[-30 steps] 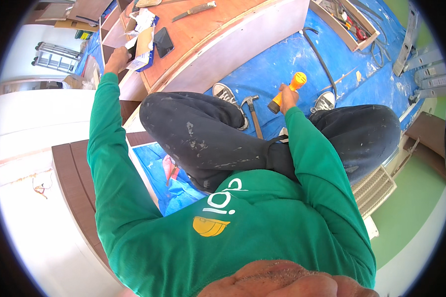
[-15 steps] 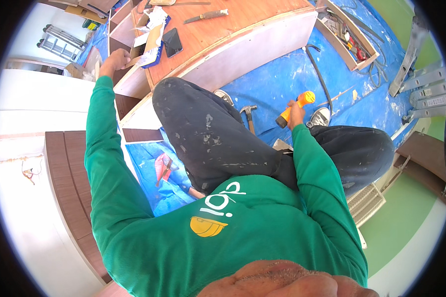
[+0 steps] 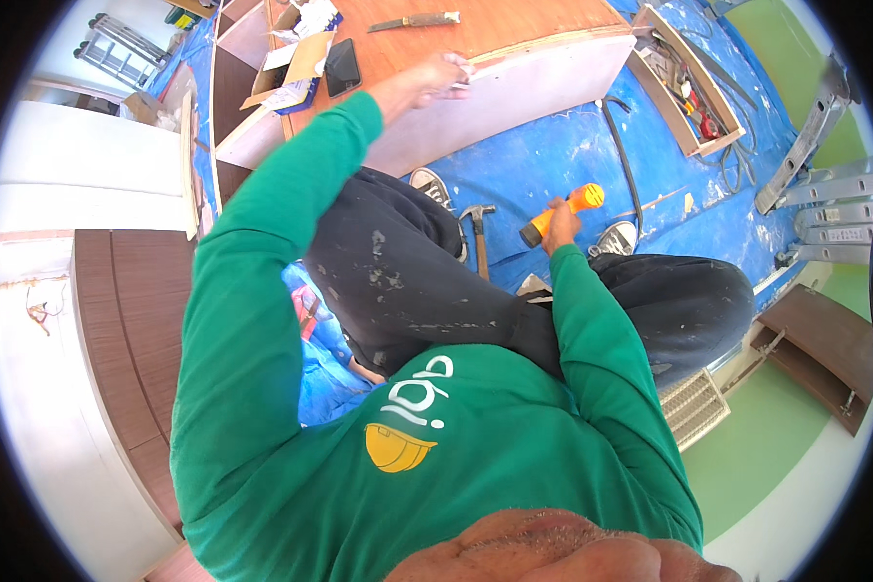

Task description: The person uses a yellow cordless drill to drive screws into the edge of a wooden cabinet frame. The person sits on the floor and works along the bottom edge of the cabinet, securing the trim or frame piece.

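Note:
My left hand (image 3: 431, 81) is above the front edge of the orange-brown wooden panel (image 3: 514, 29). Its fingers are pinched together around something small and pale that I cannot make out. In my right hand (image 3: 561, 225), between my legs, is a yellow-orange, drill-like tool (image 3: 584, 199) with a black end pointing down and left. A hammer (image 3: 479, 238) lies on the blue sheet just left of that tool. Left of my left hand, an opened cardboard box (image 3: 307, 60) sits on the panel's corner beside a dark phone (image 3: 341, 68).
A knife (image 3: 415, 21) lies on the panel. To the right stands a wooden tray (image 3: 733, 143) of hand tools, with a dark hose (image 3: 623, 160) on the blue sheet (image 3: 524, 155) nearby. A metal ladder (image 3: 834, 209) stands at far right. Open shelf compartments (image 3: 242, 97) are on the left.
My left hand has moved right, from the cardboard box to above the panel's front edge. My right hand keeps hold of the yellow-orange tool, nearly in place. The view has shifted slightly.

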### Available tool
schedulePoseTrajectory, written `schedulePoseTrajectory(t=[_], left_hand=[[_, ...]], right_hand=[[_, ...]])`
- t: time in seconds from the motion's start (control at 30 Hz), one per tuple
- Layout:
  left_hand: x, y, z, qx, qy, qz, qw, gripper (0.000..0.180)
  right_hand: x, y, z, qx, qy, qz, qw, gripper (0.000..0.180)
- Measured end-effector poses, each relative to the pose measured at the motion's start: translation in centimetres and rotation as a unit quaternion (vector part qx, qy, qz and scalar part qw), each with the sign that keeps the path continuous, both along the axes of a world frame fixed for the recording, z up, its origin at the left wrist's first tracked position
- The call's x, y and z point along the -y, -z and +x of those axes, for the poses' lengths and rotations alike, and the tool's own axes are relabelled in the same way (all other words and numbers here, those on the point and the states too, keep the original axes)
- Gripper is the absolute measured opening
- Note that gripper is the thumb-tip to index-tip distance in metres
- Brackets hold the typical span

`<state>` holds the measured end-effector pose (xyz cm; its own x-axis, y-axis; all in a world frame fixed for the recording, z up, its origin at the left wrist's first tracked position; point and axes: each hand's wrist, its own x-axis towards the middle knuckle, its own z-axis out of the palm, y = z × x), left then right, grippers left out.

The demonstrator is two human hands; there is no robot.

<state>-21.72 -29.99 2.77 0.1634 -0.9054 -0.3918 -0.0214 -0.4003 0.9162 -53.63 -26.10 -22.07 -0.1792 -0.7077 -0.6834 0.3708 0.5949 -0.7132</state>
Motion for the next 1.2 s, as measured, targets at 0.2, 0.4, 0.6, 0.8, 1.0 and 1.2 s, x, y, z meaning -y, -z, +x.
schedulePoseTrajectory(t=[0.2,0.4,0.6,0.8,1.0,1.2], left_hand=[[0.3,3.8,-5.8,-0.203,-0.173,-0.033,0.963,0.011],[1.9,5.5,-4.9,-0.372,-0.269,-0.039,0.887,0.018],[2.0,9.5,-10.0,-0.537,-0.382,-0.034,0.751,0.021],[2.5,11.1,-8.9,-0.545,-0.39,-0.136,0.729,0.016],[2.0,7.1,-9.1,-0.531,-0.412,-0.149,0.725,0.011],[1.0,6.3,-8.9,-0.403,-0.435,-0.169,0.787,0.004]], right_hand=[[0.5,-1.6,0.8,0.049,-0.022,0.005,0.999,0.046],[1.0,0.2,-0.6,0.005,-0.082,-0.017,0.996,0.05],[0.8,0.2,-1.3,-0.02,-0.106,-0.022,0.994,0.044],[1.0,0.4,-1.9,-0.057,-0.124,-0.028,0.99,0.039],[1.1,0.0,-2.0,-0.063,-0.109,-0.018,0.992,0.036],[0.8,0.3,-1.1,-0.068,-0.135,-0.043,0.988,0.032]])
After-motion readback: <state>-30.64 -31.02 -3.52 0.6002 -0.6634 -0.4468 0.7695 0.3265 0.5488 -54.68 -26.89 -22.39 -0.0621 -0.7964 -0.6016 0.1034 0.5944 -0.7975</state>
